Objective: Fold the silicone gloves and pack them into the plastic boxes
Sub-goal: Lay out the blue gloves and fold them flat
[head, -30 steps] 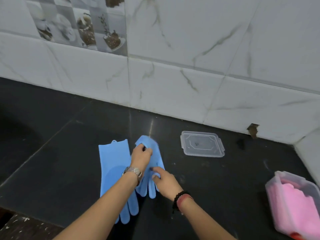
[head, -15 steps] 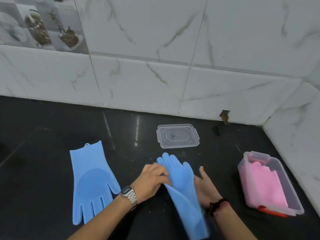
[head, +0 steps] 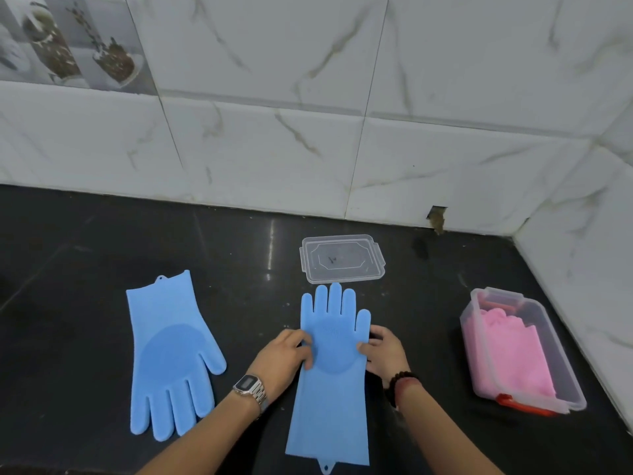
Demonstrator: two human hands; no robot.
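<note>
On the dark countertop point(head: 85, 255), a blue silicone glove point(head: 330, 382) lies flat in front of the person, its long axis running from six o'clock, where the cuff sits, to twelve o'clock, where the fingertips stop just short of a clear plastic lid point(head: 342, 258). The left hand point(head: 284, 358) presses its fingers on the glove's nine o'clock edge at palm height, and the right hand point(head: 387, 351) does the same on the three o'clock edge; both are loosely curled, pinning rather than gripping, with the glove spread between them. Both hands sit level with the palm of the glove, so neither is clearly nearer to its middle, and the cuff lies back towards the person's body. A fold would likely bring cuff and fingertips together along that long axis, which probably calls for one hand to drop back to the cuff. A second blue glove point(head: 171, 358) lies well apart at nine o'clock, fingers pointing towards the person, untouched. At three o'clock an open plastic box point(head: 561, 378) holds folded pink gloves point(head: 510, 351). No empty box for the blue pair is in view.
</note>
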